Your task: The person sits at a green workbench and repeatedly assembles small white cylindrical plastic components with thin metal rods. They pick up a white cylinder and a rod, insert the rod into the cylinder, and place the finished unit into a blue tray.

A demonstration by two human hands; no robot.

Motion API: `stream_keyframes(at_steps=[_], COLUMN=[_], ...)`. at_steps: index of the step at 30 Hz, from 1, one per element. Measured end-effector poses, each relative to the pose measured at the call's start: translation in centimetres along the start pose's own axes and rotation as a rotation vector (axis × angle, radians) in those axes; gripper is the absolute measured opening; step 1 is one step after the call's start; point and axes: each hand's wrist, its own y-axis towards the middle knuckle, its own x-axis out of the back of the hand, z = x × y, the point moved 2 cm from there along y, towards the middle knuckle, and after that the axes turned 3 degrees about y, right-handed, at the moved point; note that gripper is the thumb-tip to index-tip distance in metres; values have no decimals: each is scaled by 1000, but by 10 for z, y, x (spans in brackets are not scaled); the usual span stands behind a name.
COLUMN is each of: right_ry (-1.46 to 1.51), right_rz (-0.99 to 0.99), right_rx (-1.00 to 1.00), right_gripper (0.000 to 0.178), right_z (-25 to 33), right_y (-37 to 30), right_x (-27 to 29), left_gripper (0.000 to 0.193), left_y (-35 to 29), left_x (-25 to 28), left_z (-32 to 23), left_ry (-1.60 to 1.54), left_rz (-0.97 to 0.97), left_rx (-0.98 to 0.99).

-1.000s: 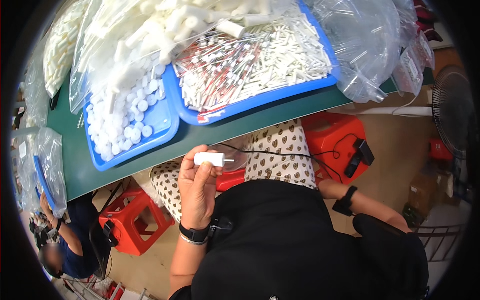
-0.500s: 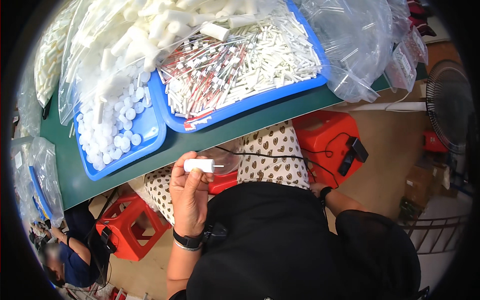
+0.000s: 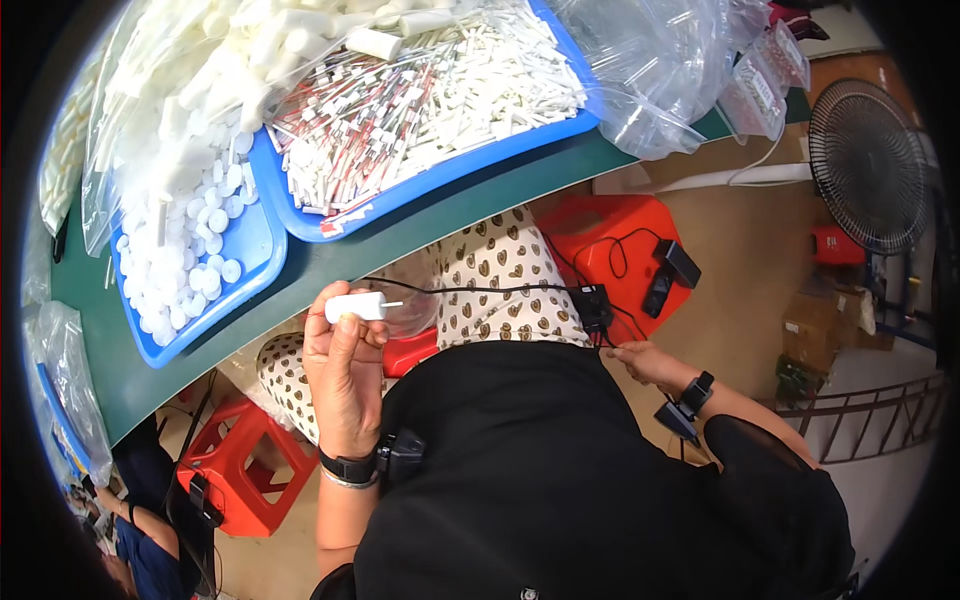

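My left hand (image 3: 343,375) is closed around a small white cylinder (image 3: 355,307), pinched between thumb and fingers in front of the table edge. A thin white pin sticks out of the cylinder's right end. My right hand (image 3: 650,364) is at the right of my lap, its fingers closed on what looks like a black cord (image 3: 606,341). That cord hangs by a small black box (image 3: 592,307) at the edge of my patterned trousers (image 3: 510,285). A black cable (image 3: 470,290) runs across the lap to the box.
On the green table (image 3: 375,240), one blue tray (image 3: 268,262) holds translucent white discs and another blue tray (image 3: 440,178) holds white sticks and red-and-white pieces. Bags of white cylinders (image 3: 225,70) lie behind. Red stools (image 3: 620,235) and a fan (image 3: 868,165) stand right. A person (image 3: 145,530) sits far left.
My right hand has come out from beside the stool, and the black box now shows at the lap's edge. The left hand keeps the white cylinder; the view has shifted right.
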Motion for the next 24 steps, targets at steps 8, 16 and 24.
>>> stream_keyframes(at_steps=[8,16,24], right_ry=[-124,-721,-901], right_rz=[-243,-527,-401], right_rx=[92,235,-214], right_gripper=[32,33,46], right_z=[-4,-16,-39], right_y=[-39,5,100], right_x=[71,127,139], left_gripper=[40,40,39], left_y=[1,1,-4], left_x=[0,0,-1], left_z=[-1,1,-1], left_ry=[-27,-33,14], left_rz=[24,-3,-45], left_rx=[8,7,-1])
